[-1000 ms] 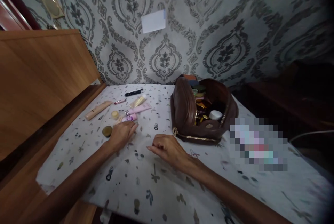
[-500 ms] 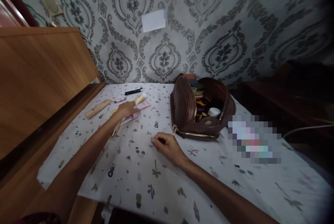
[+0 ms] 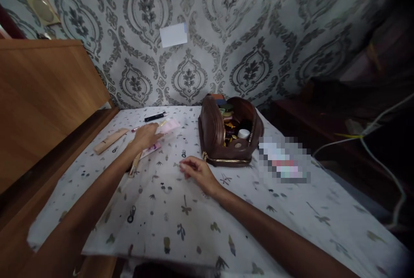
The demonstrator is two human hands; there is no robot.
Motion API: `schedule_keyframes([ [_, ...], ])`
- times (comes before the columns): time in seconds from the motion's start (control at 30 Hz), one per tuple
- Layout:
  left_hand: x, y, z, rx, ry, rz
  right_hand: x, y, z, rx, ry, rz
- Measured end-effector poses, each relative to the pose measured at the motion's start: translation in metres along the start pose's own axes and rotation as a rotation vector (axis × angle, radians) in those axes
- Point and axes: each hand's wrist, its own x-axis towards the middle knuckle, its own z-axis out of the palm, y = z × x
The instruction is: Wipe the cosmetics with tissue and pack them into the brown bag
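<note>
My left hand point(image 3: 146, 136) reaches in among cosmetics on the left of the cloth. Its fingertips are at the near end of a pale pink squeeze tube point(image 3: 170, 126), blurred, and seem to grip it. A bit of yellowish tube shows beside it, mostly covered. Below the palm lie another pink tube point(image 3: 150, 150) and a gold-and-beige tube point(image 3: 134, 165), both partly hidden by the hand. My right hand point(image 3: 199, 174) rests over bare cloth, fingers loosely curled and slightly apart, with nothing seen in them. Right of it stands an open brown makeup bag point(image 3: 213, 129) with a white-lidded jar point(image 3: 243, 134) inside.
A beige tube point(image 3: 110, 141), a small pinkish stick point(image 3: 135, 130) and a black pen-like item point(image 3: 155, 117) lie on the patterned cloth point(image 3: 181, 209). A pixelated item point(image 3: 284, 160) sits right of the bag. A wooden panel point(image 3: 48, 96) borders the left; white cables point(image 3: 381, 148) hang at right.
The view has swung right. The pale pink tube has shifted up and away at my left fingertips, closer to the yellowish one. My right hand's fingers have loosened a little.
</note>
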Motion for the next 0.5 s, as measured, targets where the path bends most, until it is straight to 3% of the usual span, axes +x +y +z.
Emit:
schedule_keyframes([
  [0.13,-0.051,0.012,0.001,-0.084,0.088,0.255,-0.001,-0.006,-0.001,0.374,0.095,0.136],
  [0.27,-0.095,0.027,0.024,-0.04,0.159,0.524,-0.011,-0.012,-0.004,0.428,0.002,0.233],
  [0.37,-0.112,0.035,0.04,-0.021,0.299,0.559,-0.018,-0.01,-0.003,0.338,-0.012,0.23],
  [0.5,-0.123,0.058,0.05,-0.109,0.622,0.569,-0.02,-0.006,0.002,0.298,0.04,0.18],
])
